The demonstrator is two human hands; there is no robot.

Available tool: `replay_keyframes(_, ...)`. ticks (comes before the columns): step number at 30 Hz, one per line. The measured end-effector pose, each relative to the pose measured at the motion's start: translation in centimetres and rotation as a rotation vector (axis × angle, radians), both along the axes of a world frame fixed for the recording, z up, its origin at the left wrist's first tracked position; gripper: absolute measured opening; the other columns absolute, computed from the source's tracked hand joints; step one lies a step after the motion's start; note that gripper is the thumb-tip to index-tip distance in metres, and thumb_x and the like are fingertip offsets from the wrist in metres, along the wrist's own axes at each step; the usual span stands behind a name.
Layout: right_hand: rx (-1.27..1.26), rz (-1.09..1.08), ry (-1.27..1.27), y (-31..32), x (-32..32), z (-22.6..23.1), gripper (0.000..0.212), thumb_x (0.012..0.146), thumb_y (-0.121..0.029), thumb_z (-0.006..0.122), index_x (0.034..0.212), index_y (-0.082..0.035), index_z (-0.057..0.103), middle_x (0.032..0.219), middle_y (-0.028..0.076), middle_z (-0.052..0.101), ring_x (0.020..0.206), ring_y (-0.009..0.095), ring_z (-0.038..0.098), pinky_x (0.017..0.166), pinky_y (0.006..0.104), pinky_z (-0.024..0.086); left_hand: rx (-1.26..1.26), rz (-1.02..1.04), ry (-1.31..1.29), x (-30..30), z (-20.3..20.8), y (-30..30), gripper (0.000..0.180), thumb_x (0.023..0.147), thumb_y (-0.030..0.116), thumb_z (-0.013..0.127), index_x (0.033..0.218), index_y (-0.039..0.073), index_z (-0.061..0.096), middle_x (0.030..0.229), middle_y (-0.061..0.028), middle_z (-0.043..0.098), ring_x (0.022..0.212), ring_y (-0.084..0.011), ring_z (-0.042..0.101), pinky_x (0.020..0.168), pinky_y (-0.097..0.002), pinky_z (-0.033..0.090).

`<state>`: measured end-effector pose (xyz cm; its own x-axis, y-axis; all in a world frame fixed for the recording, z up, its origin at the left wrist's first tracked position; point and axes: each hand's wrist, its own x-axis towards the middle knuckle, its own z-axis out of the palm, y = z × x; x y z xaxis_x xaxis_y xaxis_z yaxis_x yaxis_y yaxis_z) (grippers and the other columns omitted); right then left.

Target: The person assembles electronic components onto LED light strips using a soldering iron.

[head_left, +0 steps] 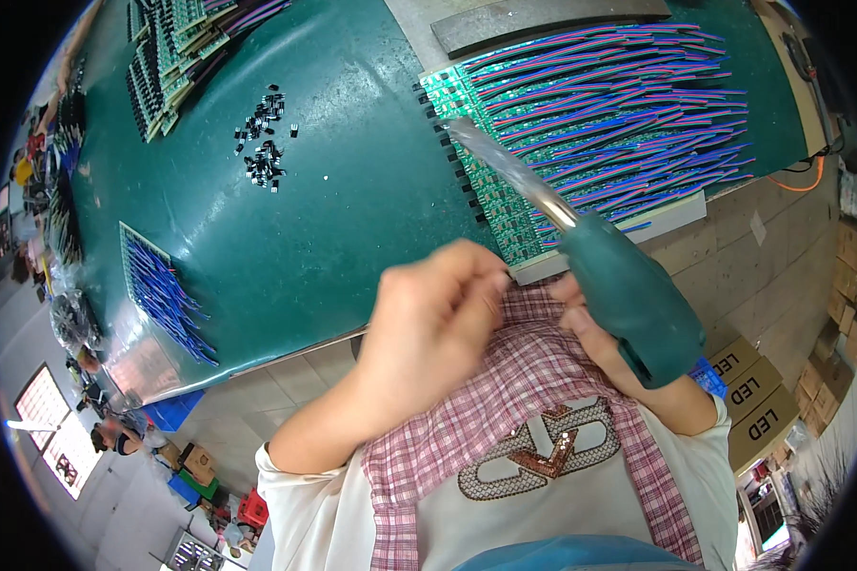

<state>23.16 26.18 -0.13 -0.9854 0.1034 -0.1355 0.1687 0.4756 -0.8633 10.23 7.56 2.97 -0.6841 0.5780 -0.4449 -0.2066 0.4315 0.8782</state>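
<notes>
My left hand point(438, 314) is closed in a pinch near the table's front edge, a small dark part point(508, 276) at its fingertips. My right hand point(595, 328) has its fingers curled near the lower corner of the green circuit boards point(486, 157). A tool with a dark green handle point(628, 295) and a long metal shaft point(514, 171) covers much of that hand. No finger shows over the handle, so whether I grip it is hidden. Blue, red and black wires point(619, 114) run rightward from the boards. Black parts line their left edge.
Loose black components point(265, 143) lie on the green tabletop point(352, 181). A smaller wired board point(157, 276) is at left, with stacked boards point(176, 62) at far left. A grey bar point(543, 24) sits behind the panel. Cardboard boxes point(762, 409) stand on the floor at right.
</notes>
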Motion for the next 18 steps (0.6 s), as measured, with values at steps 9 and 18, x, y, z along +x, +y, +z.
replay_keyframes(9,-0.179,-0.106,-0.086,1.6,5.2,0.4,0.028,0.080,-0.014,0.076,0.104,-0.005,0.066,0.083,0.004,0.074,0.071,0.017,0.071,0.065,0.0290,0.056,-0.157,0.110,-0.340,-3.1,-1.2,0.8,0.017,0.092,0.012,0.060,0.087,-0.003,0.065,0.062,-0.0049,0.064,0.051,-0.0068,0.053,0.047,-0.0233,0.040)
replay_keyframes(18,-0.047,0.069,-0.170,2.6,6.7,0.5,0.030,0.087,-0.010,0.069,0.111,-0.002,0.053,0.089,0.009,0.068,0.080,0.016,0.065,0.071,0.0289,0.052,-0.222,0.085,-0.178,-2.9,-1.7,1.3,0.021,0.089,0.012,0.059,0.078,-0.006,0.065,0.059,-0.0104,0.065,0.052,-0.0128,0.060,0.051,-0.0297,0.046)
